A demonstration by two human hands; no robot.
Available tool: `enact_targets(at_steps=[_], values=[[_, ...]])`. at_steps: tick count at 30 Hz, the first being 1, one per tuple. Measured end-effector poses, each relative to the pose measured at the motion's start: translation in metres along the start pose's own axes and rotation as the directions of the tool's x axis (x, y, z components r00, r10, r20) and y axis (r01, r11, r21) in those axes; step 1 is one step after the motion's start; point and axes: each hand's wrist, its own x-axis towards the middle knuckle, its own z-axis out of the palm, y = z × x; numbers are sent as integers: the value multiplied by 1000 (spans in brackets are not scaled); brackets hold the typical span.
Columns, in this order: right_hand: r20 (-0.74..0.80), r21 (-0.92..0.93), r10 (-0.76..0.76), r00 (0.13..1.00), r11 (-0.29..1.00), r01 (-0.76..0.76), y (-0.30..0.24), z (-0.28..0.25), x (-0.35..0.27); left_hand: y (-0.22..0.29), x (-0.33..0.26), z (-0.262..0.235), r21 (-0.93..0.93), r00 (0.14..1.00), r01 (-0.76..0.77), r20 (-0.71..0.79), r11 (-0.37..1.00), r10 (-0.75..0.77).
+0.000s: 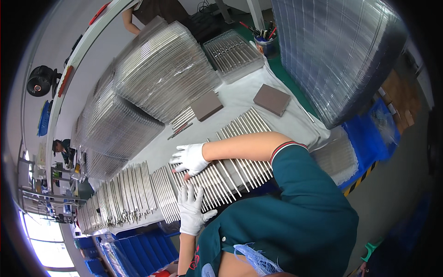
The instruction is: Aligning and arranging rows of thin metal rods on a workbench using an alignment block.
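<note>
Slim silvery metal rods point(221, 177) lie side by side in a long row on a table with a white cloth point(295, 117). My left hand point(191, 210), in a white glove, rests flat over the near ends of the rods with fingers stretched out and thumb apart. My right hand point(190, 159), also in a white glove with bare tips on some fingers, reaches across from the right. It lies palm down over the far ends of the rods, fingers spread. Neither hand is closed around a rod. More rods point(124, 191) are packed closely to the left.
Two brown blocks point(272, 99) sit on the cloth behind the rods. Tall stacks of clear plastic trays point(161, 69) stand at the far left, and a wrapped stack point(332, 55) at right. A pen cup point(266, 46) stands at the back. Blue bins point(147, 249) are below the near edge.
</note>
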Motion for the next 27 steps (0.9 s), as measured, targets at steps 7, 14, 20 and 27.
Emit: enact_targets(at_steps=[7,14,20,27], values=[[-12,-29,30,999,999,-31,15,-10,-56,32,40,-3,7,984,-180,15,984,180],[-22,-4,54,998,999,-54,18,-17,-82,45,56,0,22,963,-270,-15,963,270],[-59,-1,38,998,999,-38,12,-10,-54,28,39,3,-4,986,-166,0,986,166],[-164,110,17,986,994,1,-2,-1,-17,-2,-8,5,-91,988,157,28,983,-155]])
